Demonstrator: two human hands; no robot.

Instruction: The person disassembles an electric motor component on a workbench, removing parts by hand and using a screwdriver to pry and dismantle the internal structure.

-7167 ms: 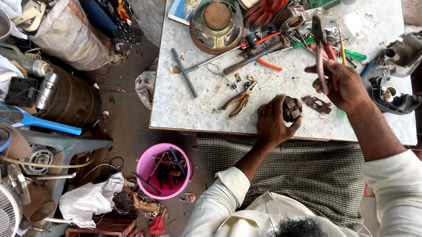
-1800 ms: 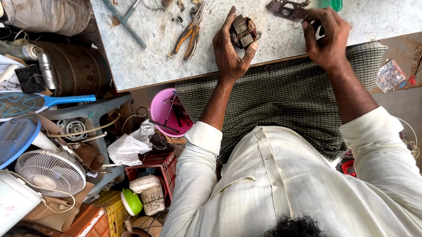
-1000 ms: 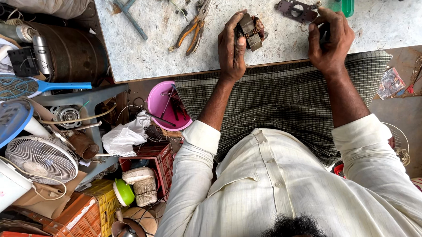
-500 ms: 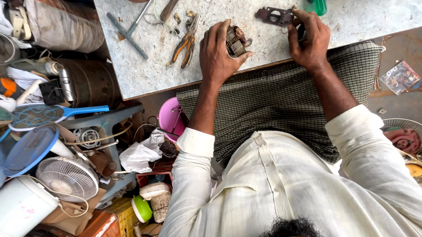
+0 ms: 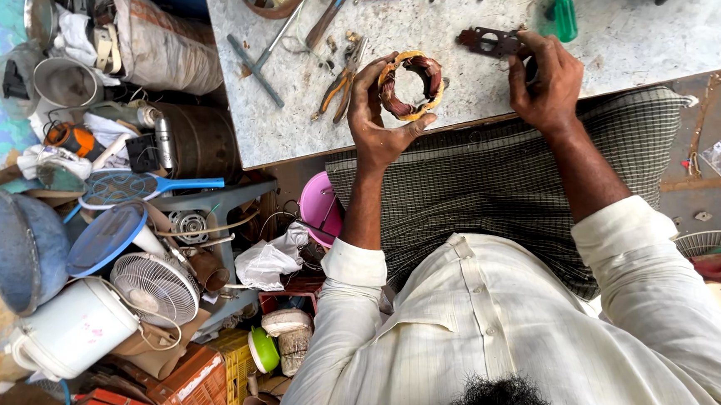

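My left hand point(image 5: 375, 120) grips a round motor stator ring point(image 5: 411, 84) with reddish-brown copper windings, held up at the near edge of the speckled grey table point(image 5: 450, 30). My right hand point(image 5: 547, 83) rests on the table edge, its fingers on a small dark metal bracket point(image 5: 488, 42) with a round hole. The two hands are a short way apart. Orange-handled pliers point(image 5: 338, 80) lie just left of the ring.
A green-handled screwdriver point(image 5: 563, 5), a grey bar point(image 5: 255, 59) and other tools lie on the table. On the floor to the left are a pink bucket point(image 5: 319, 207), a small white fan point(image 5: 158, 286), blue racket-shaped swatters point(image 5: 118, 188), a metal canister point(image 5: 200, 139) and crates point(image 5: 192, 388).
My left hand has turned the stator so its open ring faces up. My right hand has shifted slightly on the bracket. The view has moved closer to the table.
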